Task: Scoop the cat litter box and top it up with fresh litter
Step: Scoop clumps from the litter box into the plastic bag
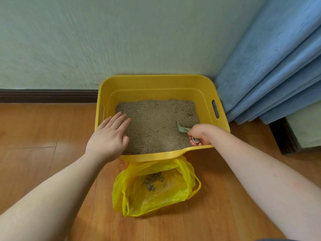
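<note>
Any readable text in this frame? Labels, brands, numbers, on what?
None readable.
Yellow litter box: plain walls and rim, no label or embossed mark shows.
Yellow plastic bag: no print visible.
Grey scoop gripped by the right hand: no marking shows; the handle is mostly hidden by the fingers.
Blue curtain, wall and wood floor: no text or signs.
</note>
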Demonstrator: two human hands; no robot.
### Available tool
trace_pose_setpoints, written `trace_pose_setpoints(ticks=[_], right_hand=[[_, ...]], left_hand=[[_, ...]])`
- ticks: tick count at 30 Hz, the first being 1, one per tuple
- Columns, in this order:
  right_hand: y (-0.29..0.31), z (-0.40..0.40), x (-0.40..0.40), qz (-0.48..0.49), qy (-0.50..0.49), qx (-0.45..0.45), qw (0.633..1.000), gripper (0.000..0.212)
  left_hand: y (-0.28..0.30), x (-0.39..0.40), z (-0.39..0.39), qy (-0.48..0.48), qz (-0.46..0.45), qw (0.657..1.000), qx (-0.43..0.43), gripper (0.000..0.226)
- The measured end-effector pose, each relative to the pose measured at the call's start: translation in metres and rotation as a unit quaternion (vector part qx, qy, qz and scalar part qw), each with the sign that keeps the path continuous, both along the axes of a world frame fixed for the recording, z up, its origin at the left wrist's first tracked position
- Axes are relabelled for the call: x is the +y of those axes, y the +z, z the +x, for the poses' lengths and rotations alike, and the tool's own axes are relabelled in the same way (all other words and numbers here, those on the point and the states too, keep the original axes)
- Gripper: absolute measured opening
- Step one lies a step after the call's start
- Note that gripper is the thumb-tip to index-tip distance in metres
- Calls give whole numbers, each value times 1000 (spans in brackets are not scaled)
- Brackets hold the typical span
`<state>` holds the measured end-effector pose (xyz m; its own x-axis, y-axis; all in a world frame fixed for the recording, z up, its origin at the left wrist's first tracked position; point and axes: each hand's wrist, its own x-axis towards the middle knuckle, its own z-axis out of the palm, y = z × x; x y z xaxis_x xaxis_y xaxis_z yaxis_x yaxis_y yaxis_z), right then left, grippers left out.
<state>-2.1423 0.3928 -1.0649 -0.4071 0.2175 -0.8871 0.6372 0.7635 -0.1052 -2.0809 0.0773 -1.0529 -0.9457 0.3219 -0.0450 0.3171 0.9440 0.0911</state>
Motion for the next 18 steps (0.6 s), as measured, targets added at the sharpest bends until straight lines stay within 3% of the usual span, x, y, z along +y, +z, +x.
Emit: trace_pose_setpoints(ticks=[3,8,13,18], right_hand=[[-7,-2,-8,36,72,-15,997,19],[-11,-3,-12,53,136,-3,989,36],[-16,-14,-7,67,16,6,998,37],[-24,-21,-3,42,-18,54,998,32]], left_hand=[[-1,0,0,-1,-3,1000,0,65],[-1,0,-2,15,-3,1000,0,64],[-3,1,-1,28,-14,999,-6,65],[-3,0,-1,42,-38,998,-16,67]])
